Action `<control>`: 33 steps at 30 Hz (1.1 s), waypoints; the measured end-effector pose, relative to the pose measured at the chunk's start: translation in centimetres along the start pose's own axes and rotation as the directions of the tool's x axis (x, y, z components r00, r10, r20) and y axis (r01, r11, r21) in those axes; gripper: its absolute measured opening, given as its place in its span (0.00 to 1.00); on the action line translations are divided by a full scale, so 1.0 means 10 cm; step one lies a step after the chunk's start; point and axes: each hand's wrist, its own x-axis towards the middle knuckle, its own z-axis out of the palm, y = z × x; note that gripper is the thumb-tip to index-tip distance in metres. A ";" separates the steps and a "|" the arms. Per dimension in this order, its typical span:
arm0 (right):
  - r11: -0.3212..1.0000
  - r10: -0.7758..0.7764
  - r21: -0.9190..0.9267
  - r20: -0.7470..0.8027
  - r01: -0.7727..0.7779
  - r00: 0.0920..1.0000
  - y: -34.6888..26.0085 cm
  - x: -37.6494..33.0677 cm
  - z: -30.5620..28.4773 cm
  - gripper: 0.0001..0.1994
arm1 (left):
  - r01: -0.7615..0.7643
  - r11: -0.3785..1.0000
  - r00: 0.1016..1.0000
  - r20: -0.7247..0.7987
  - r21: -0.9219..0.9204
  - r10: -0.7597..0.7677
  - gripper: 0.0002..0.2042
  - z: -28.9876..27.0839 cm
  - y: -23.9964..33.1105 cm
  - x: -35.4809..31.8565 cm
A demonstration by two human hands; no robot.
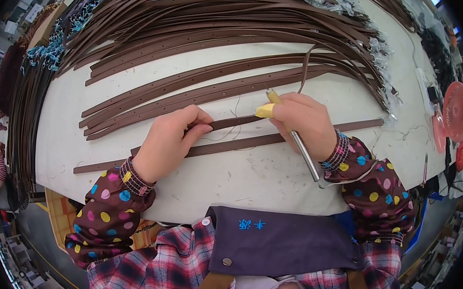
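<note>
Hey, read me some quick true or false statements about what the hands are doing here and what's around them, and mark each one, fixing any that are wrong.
1. The right hand holds a metal tool. True.
2. The left hand grips that same tool. False: it pinches a brown strap.
3. Many more brown straps lie beyond the hands. True.
4. The table has a black top. False: its top is whitish.
5. The sleeves on both forearms have coloured dots. True.
</note>
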 end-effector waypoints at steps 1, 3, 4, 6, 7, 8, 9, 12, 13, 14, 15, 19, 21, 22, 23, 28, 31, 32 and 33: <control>0.995 0.044 0.096 -0.040 -0.040 0.998 -0.06 0.08 0.06 0.11 | -0.010 0.999 1.000 0.002 0.034 0.010 0.07 -0.02 0.00 0.03; 0.978 0.092 0.194 -0.073 -0.076 0.993 -0.10 0.20 0.19 0.09 | -0.017 0.998 1.000 0.004 0.066 0.016 0.07 -0.03 0.00 0.05; 0.957 0.115 0.274 -0.069 -0.092 0.991 -0.09 0.22 0.28 0.07 | -0.142 0.964 0.985 -0.064 0.225 0.160 0.06 -0.02 -0.02 0.05; 0.904 0.166 0.392 0.054 -0.173 0.985 -0.04 0.23 0.36 0.09 | -0.243 0.892 0.946 -0.109 0.382 0.304 0.06 0.00 -0.04 0.04; 0.902 0.166 0.393 0.058 -0.175 0.984 -0.04 0.24 0.37 0.09 | -0.192 0.908 0.959 -0.124 0.371 0.254 0.06 0.00 -0.04 0.02; 0.818 0.265 0.481 0.173 -0.316 0.949 -0.03 0.25 0.37 0.08 | -0.142 0.923 0.969 -0.138 0.359 0.203 0.06 0.00 -0.04 -0.01; 0.709 0.342 0.543 0.294 -0.450 0.893 -0.03 0.26 0.37 0.08 | -0.139 0.924 0.969 -0.141 0.357 0.201 0.06 0.00 -0.05 -0.03; 0.706 0.344 0.545 0.292 -0.451 0.892 -0.03 0.28 0.34 0.09 | -0.109 0.934 0.978 -0.134 0.340 0.163 0.06 -0.02 -0.07 -0.06; 0.711 0.344 0.544 0.283 -0.445 0.895 -0.03 0.29 0.33 0.09 | -0.093 0.949 0.984 -0.115 0.303 0.133 0.07 -0.04 -0.05 -0.07; 0.712 0.339 0.544 0.285 -0.443 0.896 -0.04 0.30 0.34 0.09 | -0.076 0.961 0.990 -0.095 0.265 0.104 0.08 -0.05 -0.04 -0.07; 0.755 0.313 0.525 0.238 -0.393 0.920 -0.04 0.32 0.34 0.08 | -0.073 0.962 0.990 -0.100 0.265 0.102 0.08 -0.05 -0.04 -0.06; 0.946 0.123 0.298 0.044 -0.130 0.991 -0.02 0.43 0.34 0.08 | -0.067 0.969 0.990 -0.102 0.240 0.094 0.09 -0.05 -0.04 -0.05; 0.962 0.097 0.255 -0.002 -0.093 0.995 0.03 0.45 0.40 0.09 | -0.055 0.969 0.994 -0.078 0.240 0.076 0.09 -0.07 -0.04 -0.05; 0.976 0.071 0.211 -0.047 -0.059 0.996 0.05 0.44 0.42 0.09 | -0.052 0.966 0.995 -0.067 0.254 0.071 0.09 -0.08 -0.03 -0.05; 0.976 0.071 0.211 -0.047 -0.060 0.996 0.05 0.44 0.42 0.09 | -0.050 0.962 0.996 -0.055 0.267 0.067 0.09 -0.09 -0.03 -0.04; 0.976 0.096 0.194 0.004 -0.095 0.995 0.08 0.30 0.42 0.09 | -0.034 0.960 0.995 -0.076 0.280 0.058 0.08 -0.08 -0.06 -0.04; 0.974 0.068 0.218 -0.032 -0.059 0.997 0.09 0.29 0.43 0.09 | -0.044 0.948 0.993 -0.089 0.317 0.076 0.08 -0.08 -0.08 -0.05; 0.974 0.069 0.219 -0.032 -0.060 0.997 0.09 0.29 0.44 0.09 | -0.063 0.936 0.990 -0.098 0.347 0.102 0.08 -0.07 -0.09 -0.05; 0.974 0.075 0.218 -0.026 -0.068 0.997 0.10 0.28 0.44 0.09 | -0.065 0.936 0.990 -0.096 0.347 0.104 0.08 -0.06 -0.10 -0.05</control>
